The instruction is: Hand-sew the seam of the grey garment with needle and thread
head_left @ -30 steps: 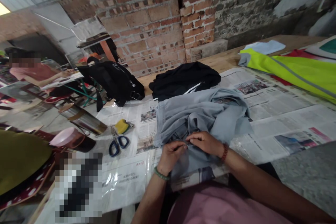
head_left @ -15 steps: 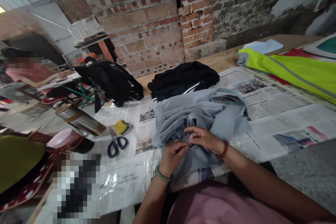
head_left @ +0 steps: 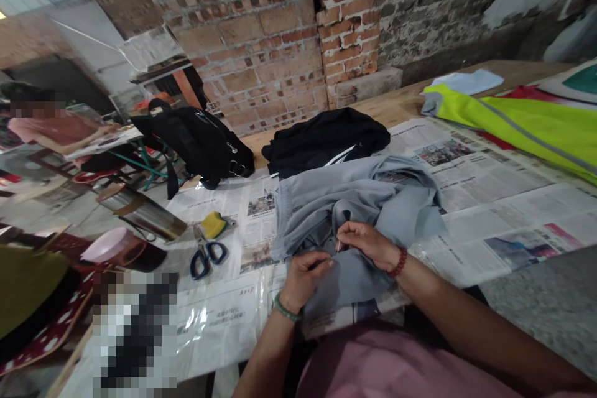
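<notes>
Beneath both hands (head_left: 302,277) (head_left: 370,244), left pinching it, right something thin (head_left: 338,247), lies the grey garment (head_left: 405,219).

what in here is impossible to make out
Head view, now:
1. Thin item at the right hand: too small to identify.
2. What the left hand pinches: its own fingers hide it.
3. Neon yellow garment: cut off by the right edge.
4. Newspaper small print: blurred, too small.

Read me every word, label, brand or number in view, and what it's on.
Nothing is clear enough to quote.
Newspaper sheets: headlines and columns, too small and blurred.
Red print on the newspaper: too blurred.
Grey cloth, backpack, steel flask: no lettering I can make out.
</notes>
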A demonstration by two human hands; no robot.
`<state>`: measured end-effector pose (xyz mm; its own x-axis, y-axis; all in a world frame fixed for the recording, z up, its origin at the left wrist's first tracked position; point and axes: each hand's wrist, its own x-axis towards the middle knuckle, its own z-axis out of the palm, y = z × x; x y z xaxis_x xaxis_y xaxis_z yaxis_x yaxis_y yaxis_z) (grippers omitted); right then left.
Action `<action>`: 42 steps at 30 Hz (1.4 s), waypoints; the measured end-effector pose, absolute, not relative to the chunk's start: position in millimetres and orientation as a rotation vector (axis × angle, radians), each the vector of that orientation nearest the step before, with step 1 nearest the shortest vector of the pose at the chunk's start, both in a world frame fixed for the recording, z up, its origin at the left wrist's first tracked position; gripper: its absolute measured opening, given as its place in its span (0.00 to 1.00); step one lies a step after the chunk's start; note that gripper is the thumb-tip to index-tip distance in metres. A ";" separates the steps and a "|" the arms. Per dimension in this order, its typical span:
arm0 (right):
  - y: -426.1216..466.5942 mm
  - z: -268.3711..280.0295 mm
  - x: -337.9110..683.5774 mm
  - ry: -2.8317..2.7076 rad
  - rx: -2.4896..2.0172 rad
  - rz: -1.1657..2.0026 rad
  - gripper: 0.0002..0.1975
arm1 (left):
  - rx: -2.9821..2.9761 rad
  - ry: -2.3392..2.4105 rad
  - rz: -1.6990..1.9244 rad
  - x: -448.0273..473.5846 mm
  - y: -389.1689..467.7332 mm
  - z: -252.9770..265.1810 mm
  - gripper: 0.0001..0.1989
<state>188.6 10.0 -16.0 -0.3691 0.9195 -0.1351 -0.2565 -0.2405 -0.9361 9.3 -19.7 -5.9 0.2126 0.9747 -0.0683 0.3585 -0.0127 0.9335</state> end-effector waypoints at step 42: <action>8.4 -24.9 183.5 -1.665 -1.038 1.580 0.14 | 1.656 1.342 0.962 15.1 -15.2 -6.5 0.05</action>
